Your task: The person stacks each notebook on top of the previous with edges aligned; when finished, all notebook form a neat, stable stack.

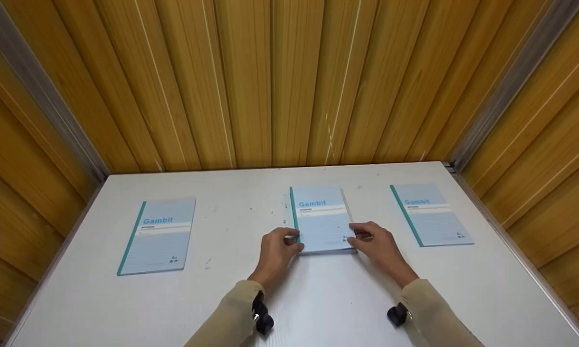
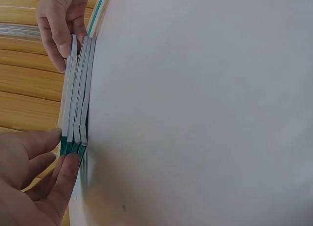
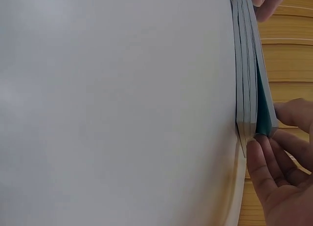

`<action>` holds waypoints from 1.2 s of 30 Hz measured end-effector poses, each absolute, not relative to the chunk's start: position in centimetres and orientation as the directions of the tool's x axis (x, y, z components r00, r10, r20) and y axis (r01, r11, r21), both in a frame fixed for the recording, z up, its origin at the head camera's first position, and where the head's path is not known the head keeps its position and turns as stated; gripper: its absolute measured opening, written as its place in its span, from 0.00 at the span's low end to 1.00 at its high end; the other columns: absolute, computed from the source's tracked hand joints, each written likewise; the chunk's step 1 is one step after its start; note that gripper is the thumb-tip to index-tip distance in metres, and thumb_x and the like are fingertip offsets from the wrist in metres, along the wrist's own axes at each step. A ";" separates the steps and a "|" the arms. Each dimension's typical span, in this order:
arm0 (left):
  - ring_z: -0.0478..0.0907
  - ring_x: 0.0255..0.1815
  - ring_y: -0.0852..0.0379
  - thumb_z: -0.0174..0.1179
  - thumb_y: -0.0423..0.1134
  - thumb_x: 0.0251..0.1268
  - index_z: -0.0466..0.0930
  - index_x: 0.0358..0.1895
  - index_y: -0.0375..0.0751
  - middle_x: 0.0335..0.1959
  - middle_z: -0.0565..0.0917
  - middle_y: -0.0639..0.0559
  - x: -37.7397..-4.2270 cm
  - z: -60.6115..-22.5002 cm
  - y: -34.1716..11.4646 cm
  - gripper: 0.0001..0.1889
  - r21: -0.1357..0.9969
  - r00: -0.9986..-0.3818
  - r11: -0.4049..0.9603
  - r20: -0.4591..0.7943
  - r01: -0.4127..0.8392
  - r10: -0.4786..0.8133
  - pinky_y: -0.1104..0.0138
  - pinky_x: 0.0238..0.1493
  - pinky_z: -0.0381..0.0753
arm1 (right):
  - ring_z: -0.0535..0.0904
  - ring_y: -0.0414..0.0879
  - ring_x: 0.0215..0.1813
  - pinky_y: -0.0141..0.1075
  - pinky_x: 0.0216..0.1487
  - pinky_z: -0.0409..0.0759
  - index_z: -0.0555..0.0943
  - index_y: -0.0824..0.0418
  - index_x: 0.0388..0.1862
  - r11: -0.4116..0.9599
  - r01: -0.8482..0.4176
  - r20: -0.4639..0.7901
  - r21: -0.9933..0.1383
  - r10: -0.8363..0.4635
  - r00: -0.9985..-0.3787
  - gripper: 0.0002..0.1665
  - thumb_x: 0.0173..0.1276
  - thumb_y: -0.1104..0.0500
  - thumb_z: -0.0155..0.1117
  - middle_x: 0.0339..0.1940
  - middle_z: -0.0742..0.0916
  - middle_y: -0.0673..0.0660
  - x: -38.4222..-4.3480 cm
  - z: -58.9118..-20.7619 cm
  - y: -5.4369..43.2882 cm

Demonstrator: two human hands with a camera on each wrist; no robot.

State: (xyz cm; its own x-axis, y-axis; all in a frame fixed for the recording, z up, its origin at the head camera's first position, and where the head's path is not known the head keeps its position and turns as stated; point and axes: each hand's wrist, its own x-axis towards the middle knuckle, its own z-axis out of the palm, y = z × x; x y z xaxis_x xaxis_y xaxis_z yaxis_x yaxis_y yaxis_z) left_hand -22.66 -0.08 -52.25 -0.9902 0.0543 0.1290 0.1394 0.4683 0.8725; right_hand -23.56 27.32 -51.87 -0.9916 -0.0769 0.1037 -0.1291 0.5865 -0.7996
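A stack of several light-blue notebooks (image 1: 320,217) with green spines lies mid-table, "Gambit" printed on the top cover. My left hand (image 1: 276,250) grips the near end of the spine side. In the left wrist view, its fingertips (image 2: 71,162) touch the green spines. My right hand (image 1: 378,246) holds the top notebook (image 3: 266,96) at its near right corner. That corner is lifted, and a wedge-shaped gap shows its green underside above the other notebooks. Parts of the fingers are hidden behind the stack.
One matching notebook (image 1: 159,236) lies flat on the left of the white table (image 1: 236,207); another notebook (image 1: 434,214) lies on the right. Yellow wood-look panels (image 1: 246,82) rise behind the table and along both sides.
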 end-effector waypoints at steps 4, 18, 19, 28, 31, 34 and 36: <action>0.83 0.44 0.57 0.74 0.26 0.63 0.89 0.53 0.34 0.53 0.88 0.44 -22.7 -52.3 0.1 0.15 0.873 -0.994 0.476 0.101 0.108 0.040 0.64 0.46 0.85 | 0.84 0.49 0.53 0.36 0.54 0.82 0.85 0.64 0.63 0.591 -0.111 0.085 -0.799 -0.072 -0.994 0.24 0.69 0.62 0.76 0.51 0.87 0.54 -23.5 -52.0 27.4; 0.82 0.48 0.54 0.72 0.26 0.66 0.88 0.55 0.33 0.55 0.87 0.44 -22.7 -52.4 -0.1 0.15 0.882 -0.994 0.458 0.097 0.109 0.049 0.59 0.54 0.84 | 0.83 0.49 0.53 0.38 0.55 0.82 0.85 0.65 0.64 0.576 -0.104 0.069 -0.811 -0.084 -0.994 0.25 0.70 0.61 0.77 0.50 0.87 0.55 -23.5 -52.2 27.6; 0.82 0.48 0.54 0.72 0.26 0.66 0.88 0.55 0.33 0.54 0.87 0.44 -22.7 -52.4 -0.1 0.15 0.882 -0.993 0.457 0.102 0.115 0.052 0.59 0.54 0.84 | 0.83 0.49 0.53 0.39 0.56 0.82 0.85 0.65 0.64 0.577 -0.105 0.069 -0.810 -0.083 -0.994 0.25 0.69 0.62 0.77 0.50 0.87 0.55 -23.5 -52.2 27.6; 0.83 0.49 0.52 0.71 0.25 0.66 0.88 0.56 0.32 0.56 0.87 0.42 -22.4 -52.7 -0.3 0.16 0.878 -0.988 0.454 0.140 0.151 0.058 0.56 0.56 0.84 | 0.83 0.50 0.54 0.40 0.58 0.81 0.84 0.65 0.66 0.571 -0.098 0.057 -0.815 -0.089 -0.994 0.26 0.71 0.62 0.76 0.52 0.87 0.56 -23.5 -52.3 27.5; 0.83 0.49 0.52 0.71 0.25 0.66 0.88 0.57 0.32 0.56 0.88 0.42 -22.2 -52.8 -0.4 0.16 0.882 -0.988 0.445 0.142 0.153 0.059 0.56 0.56 0.84 | 0.83 0.51 0.54 0.38 0.57 0.81 0.84 0.66 0.65 0.568 -0.111 0.065 -0.816 -0.100 -0.993 0.25 0.71 0.62 0.76 0.52 0.87 0.57 -23.4 -52.3 27.6; 0.83 0.49 0.53 0.70 0.25 0.67 0.87 0.58 0.32 0.56 0.88 0.43 -22.1 -52.8 -0.4 0.17 0.893 -0.989 0.426 0.135 0.148 0.062 0.56 0.56 0.85 | 0.83 0.50 0.54 0.36 0.56 0.81 0.84 0.66 0.66 0.572 -0.113 0.066 -0.812 -0.103 -0.993 0.25 0.71 0.63 0.75 0.53 0.87 0.57 -23.3 -52.2 27.6; 0.84 0.50 0.53 0.70 0.25 0.67 0.87 0.59 0.32 0.56 0.88 0.43 -22.0 -52.8 -0.4 0.17 0.897 -0.989 0.417 0.133 0.147 0.064 0.56 0.57 0.85 | 0.82 0.50 0.54 0.36 0.56 0.81 0.83 0.65 0.67 0.577 -0.110 0.061 -0.809 -0.104 -0.993 0.26 0.71 0.63 0.75 0.53 0.86 0.57 -23.3 -52.2 27.6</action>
State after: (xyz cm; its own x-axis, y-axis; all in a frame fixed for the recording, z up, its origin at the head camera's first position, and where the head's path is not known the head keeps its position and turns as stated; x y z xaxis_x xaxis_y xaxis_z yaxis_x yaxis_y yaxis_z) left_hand -21.99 -0.38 -52.83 -0.9891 0.0636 0.1327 0.1472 0.4167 0.8971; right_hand -23.32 27.61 -52.22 -0.9927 -0.1043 0.0605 -0.1100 0.5772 -0.8092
